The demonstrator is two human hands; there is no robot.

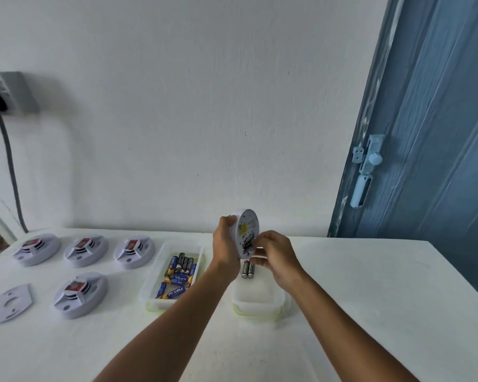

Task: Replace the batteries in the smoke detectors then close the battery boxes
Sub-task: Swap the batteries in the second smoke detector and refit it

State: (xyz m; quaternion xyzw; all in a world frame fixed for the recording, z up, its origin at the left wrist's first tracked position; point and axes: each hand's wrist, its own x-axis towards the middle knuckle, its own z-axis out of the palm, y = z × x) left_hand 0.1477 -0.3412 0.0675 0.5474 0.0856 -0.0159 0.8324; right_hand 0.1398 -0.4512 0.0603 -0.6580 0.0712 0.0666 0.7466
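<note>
My left hand [225, 244] grips a round white smoke detector [247, 228] by its rim, held upright above the table with its back and open battery slot facing right. My right hand [273, 253] pinches at a dark battery [247, 242] in that slot. Below the hands, two dark batteries [248, 269] lie in a clear box [260, 301]. A second clear box [155, 296] to the left holds several blue and black batteries [178, 274].
Several white smoke detectors lie on the left of the white table [356, 285], among them one at the front [80, 295] and one at the far left [36, 248]. A detached white mounting plate [11, 302] lies at the left edge. A blue door [439, 133] stands at the right.
</note>
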